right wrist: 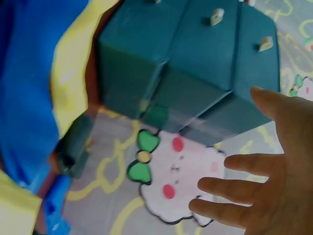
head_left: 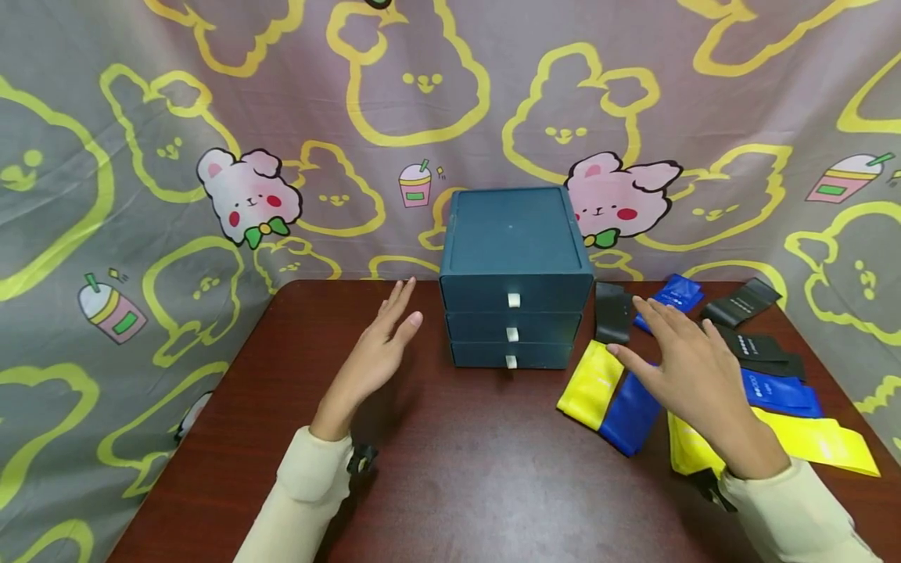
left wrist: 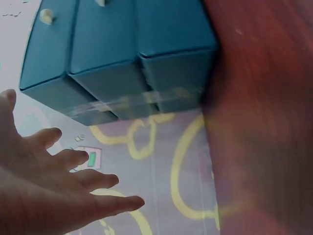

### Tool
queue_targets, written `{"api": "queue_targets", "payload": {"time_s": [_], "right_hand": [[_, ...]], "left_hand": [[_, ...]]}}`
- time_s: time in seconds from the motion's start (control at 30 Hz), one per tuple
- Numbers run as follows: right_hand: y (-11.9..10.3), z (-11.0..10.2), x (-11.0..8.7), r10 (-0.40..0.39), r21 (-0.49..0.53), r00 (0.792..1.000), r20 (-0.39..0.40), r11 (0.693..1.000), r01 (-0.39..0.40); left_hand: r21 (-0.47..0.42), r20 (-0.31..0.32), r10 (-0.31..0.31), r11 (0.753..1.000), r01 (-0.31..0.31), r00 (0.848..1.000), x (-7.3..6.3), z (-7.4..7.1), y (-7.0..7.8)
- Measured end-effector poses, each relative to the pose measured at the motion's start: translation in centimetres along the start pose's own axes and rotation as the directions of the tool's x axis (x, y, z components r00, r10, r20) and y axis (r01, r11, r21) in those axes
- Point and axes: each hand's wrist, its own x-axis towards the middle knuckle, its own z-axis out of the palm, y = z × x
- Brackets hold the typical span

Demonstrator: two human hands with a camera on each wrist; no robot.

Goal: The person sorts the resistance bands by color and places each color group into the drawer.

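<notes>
A dark teal box with three stacked drawers (head_left: 517, 234) stands at the back of the table, each drawer closed and fitted with a small pale pull tab (head_left: 514, 300). To its left my left hand (head_left: 376, 352) is held up with straight, spread fingers, holding nothing. My right hand (head_left: 693, 371) is raised over the flat bands on the right, fingers extended and nothing held. Below and beside it lie a folded yellow band (head_left: 591, 383) and a blue band (head_left: 630, 410). In both wrist views the drawer box (left wrist: 105, 54) (right wrist: 195, 63) appears just beyond the fingers.
Black bands (head_left: 742, 303) and blue bands (head_left: 780, 392) lie across the right side of the brown table (head_left: 450, 469), with more yellow bands (head_left: 823, 444) nearer the front. A patterned cloth (head_left: 493, 94) hangs close behind the table and along both sides.
</notes>
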Motion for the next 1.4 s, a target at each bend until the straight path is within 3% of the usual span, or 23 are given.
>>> {"api": "queue_targets", "payload": {"time_s": [0.13,0.23,0.4,0.7,1.0,1.4], "right_hand": [[-1.4,-0.7,-0.4,-0.051,-0.010,0.995,-0.081,0.999,0.050],[-2.5,-1.0,-0.4,-0.097,-0.013,0.988,-0.123,0.995,0.096],[-4.4,-1.3,-0.2,-0.154,0.043,0.977,-0.150,0.986,0.162],[-6.9,-0.4,1.0,-0.211,0.226,0.962,-0.174,0.942,0.248],[-8.5,0.6,2.9,-0.223,0.424,0.968,-0.116,0.870,0.251],[-9.6,1.5,4.9,-0.218,0.562,0.974,-0.061,0.799,0.214]], "left_hand": [[-0.123,0.008,0.043,0.992,-0.041,0.999,0.9,-0.5,1.2],[-0.164,0.008,0.068,0.984,-0.066,0.998,1.8,-0.7,2.1],[-0.222,0.019,0.061,0.973,-0.055,0.998,3.5,-0.7,3.5],[-0.457,0.080,0.015,0.889,0.023,0.997,6.2,-0.5,4.3],[-0.496,0.099,0.024,0.868,0.028,0.995,7.4,0.1,4.8],[-0.521,0.102,0.008,0.853,0.046,0.995,8.2,0.6,4.9]]}}
